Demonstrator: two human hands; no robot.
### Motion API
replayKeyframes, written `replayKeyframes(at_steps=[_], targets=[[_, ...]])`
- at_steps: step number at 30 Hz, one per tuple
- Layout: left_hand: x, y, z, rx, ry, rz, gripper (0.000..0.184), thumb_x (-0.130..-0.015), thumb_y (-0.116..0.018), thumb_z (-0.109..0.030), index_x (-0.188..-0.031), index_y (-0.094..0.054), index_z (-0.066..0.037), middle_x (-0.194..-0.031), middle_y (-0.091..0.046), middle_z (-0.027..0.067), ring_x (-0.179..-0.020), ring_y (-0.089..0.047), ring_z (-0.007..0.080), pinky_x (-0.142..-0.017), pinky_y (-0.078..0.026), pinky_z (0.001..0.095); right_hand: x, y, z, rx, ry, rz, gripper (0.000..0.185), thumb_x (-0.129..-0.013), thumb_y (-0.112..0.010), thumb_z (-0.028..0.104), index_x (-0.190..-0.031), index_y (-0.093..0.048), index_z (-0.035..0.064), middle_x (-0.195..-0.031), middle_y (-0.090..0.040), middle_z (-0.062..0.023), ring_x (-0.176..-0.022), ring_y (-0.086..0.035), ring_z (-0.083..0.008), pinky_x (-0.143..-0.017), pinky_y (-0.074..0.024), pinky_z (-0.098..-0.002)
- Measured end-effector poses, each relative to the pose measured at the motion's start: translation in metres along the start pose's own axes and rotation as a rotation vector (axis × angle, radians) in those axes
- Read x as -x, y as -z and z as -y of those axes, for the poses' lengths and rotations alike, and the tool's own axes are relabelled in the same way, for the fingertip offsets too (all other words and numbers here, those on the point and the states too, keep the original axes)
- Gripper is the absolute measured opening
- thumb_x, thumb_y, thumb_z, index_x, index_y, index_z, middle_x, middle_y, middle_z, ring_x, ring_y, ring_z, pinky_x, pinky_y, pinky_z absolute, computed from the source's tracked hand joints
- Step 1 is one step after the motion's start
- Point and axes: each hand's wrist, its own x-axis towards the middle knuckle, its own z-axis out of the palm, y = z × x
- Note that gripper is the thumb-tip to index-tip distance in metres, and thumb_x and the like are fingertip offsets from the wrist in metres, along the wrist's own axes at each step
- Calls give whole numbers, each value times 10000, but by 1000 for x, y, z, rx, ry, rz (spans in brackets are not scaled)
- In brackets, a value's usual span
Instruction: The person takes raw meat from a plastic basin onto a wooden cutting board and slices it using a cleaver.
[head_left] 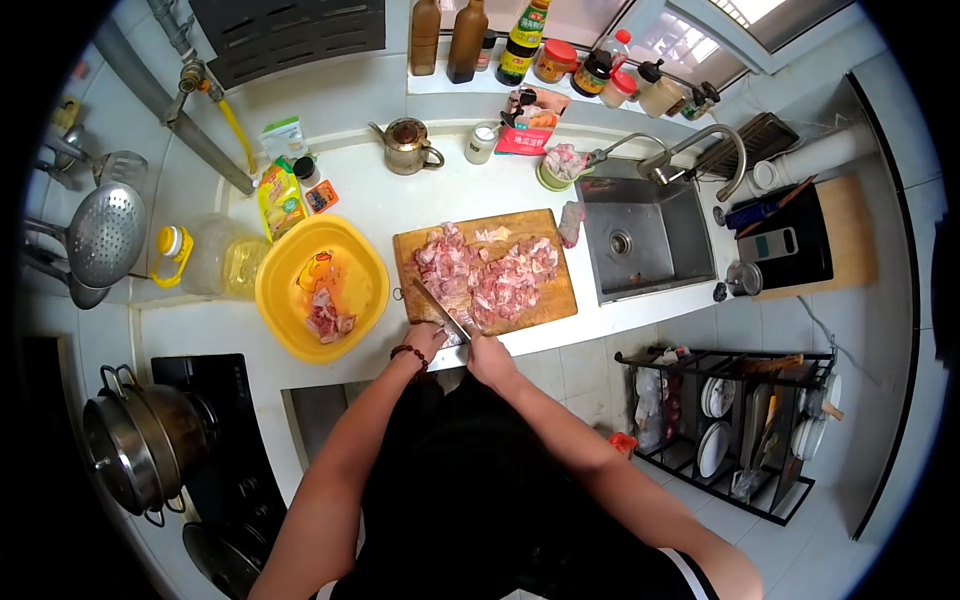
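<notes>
A wooden cutting board lies on the counter, with chopped raw meat spread over it in pieces. At the board's front edge my right hand is wrapped round the handle of a knife, whose blade points up and left over the board. My left hand, with a beaded bracelet at the wrist, is beside the board's lower left corner, close to the blade; its fingers are partly hidden and what they touch is unclear. Left of the board stands a yellow basin with more raw meat inside.
A metal sink with a faucet is at the right. Behind the board stand a teapot, a jar and a green bowl. An oil jug is left of the basin. Pots sit by the stove.
</notes>
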Motion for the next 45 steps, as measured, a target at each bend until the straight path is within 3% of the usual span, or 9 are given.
replayKeyframes(at_steps=[4, 8, 11, 13, 25, 38, 44, 45], targets=[[4, 5, 6, 91, 50, 4, 323, -930, -644, -286, -914, -722, 27, -729, -697, 170, -677, -692, 254, -681, -534, 408, 0, -2, -1, -18, 17, -36, 326, -872, -578, 14, -1193, -609, -33, -924, -700, -346, -902, -698, -511, -834, -564, -587], [9, 16, -1, 130, 116, 16, 313, -907, -630, -276, -883, -707, 27, -744, -671, 228, -736, -700, 329, -707, -525, 444, -1, -3, -4, -13, 21, -28, 304, -880, -573, 22, -1176, -610, -31, -928, -701, -341, -898, -699, -505, -827, -563, -587], [5, 17, 4, 180, 74, 63, 307, -921, -629, -268, -847, -696, 22, -680, -661, 177, -644, -678, 265, -643, -522, 414, -2, 3, 0, -18, 19, -46, 299, -885, -573, 32, -1176, -609, -28, -923, -704, -333, -897, -699, -505, -838, -559, -588], [8, 20, 5, 349, 186, 143, 307, -967, -609, -221, -735, -626, -20, -587, -557, 26, -491, -554, 127, -481, -433, 306, 2, 4, 2, -20, -2, -37, 300, -888, -574, 39, -1178, -608, -27, -919, -705, -329, -897, -699, -504, -846, -558, -589], [10, 26, -8, 330, 112, 223, 280, -958, -607, -189, -721, -603, -39, -572, -517, -1, -488, -496, 104, -475, -382, 295, 10, 20, -25, 147, -61, 41, 398, -874, -575, 53, -1266, -595, -14, -907, -719, -310, -891, -714, -478, -838, -570, -571], [13, 35, -6, 321, -12, 206, 344, -993, -607, -209, -694, -540, -52, -599, -515, -11, -508, -492, 98, -482, -385, 289, 30, 24, -43, 128, -51, 8, 283, -884, -576, 83, -1155, -619, 14, -910, -715, -301, -895, -699, -488, -844, -552, -582], [14, 50, -22, 454, 98, 361, 324, -1000, -595, -202, -719, -528, -55, -602, -503, -17, -516, -494, 95, -491, -390, 278, 29, 22, -45, 128, -39, -16, 279, -895, -568, 89, -1155, -630, 10, -899, -713, -302, -884, -698, -489, -832, -553, -579], [13, 49, -13, 355, 10, 300, 318, -1002, -592, -201, -730, -537, -46, -606, -515, -9, -517, -495, 100, -496, -398, 283, 29, 19, -45, 128, -40, -26, 276, -897, -565, 89, -1152, -631, 9, -897, -713, -300, -882, -698, -489, -830, -554, -579]])
